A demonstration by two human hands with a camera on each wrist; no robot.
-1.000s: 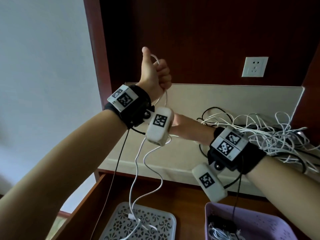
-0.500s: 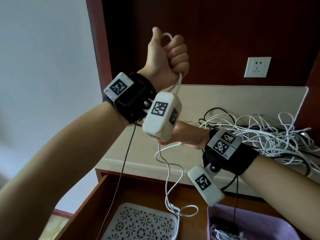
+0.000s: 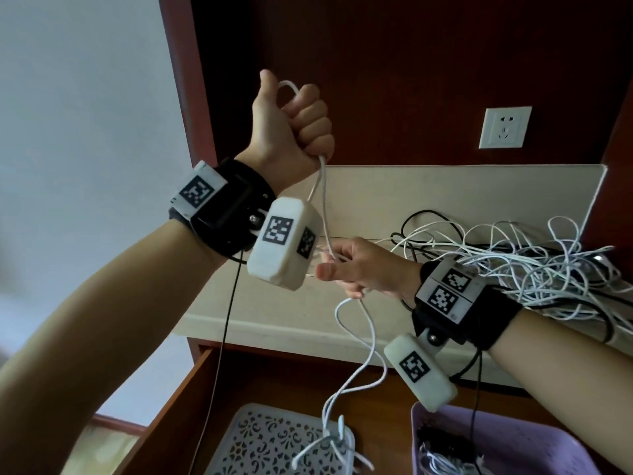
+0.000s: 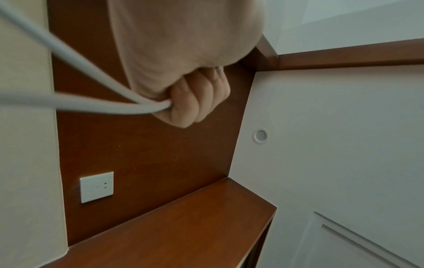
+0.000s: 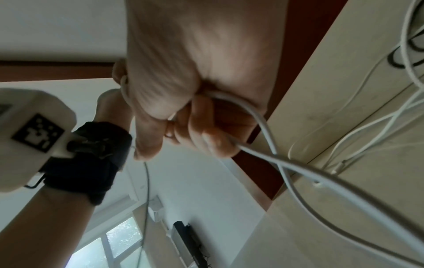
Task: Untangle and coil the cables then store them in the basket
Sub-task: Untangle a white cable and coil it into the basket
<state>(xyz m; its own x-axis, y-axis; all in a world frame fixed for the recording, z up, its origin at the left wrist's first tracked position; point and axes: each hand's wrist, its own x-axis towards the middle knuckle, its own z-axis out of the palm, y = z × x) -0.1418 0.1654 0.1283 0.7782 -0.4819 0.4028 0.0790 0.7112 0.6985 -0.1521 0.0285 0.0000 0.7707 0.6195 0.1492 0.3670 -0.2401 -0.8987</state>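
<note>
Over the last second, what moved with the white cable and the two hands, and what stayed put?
The left hand rose, keeping its grip on the white cable, whose hanging tail lifted and swung right above the white tray. The right hand stayed low, gripping the same cable. The cable pile and purple basket stayed put.

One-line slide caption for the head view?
Left hand and right hand stretch a white cable above the purple basket.

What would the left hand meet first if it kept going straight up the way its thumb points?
Probably nothing close by: above the left hand, gripping the white cable, the head view shows only the dark wood back panel behind it. Depth is unclear, and anything overhead is out of frame.
</note>
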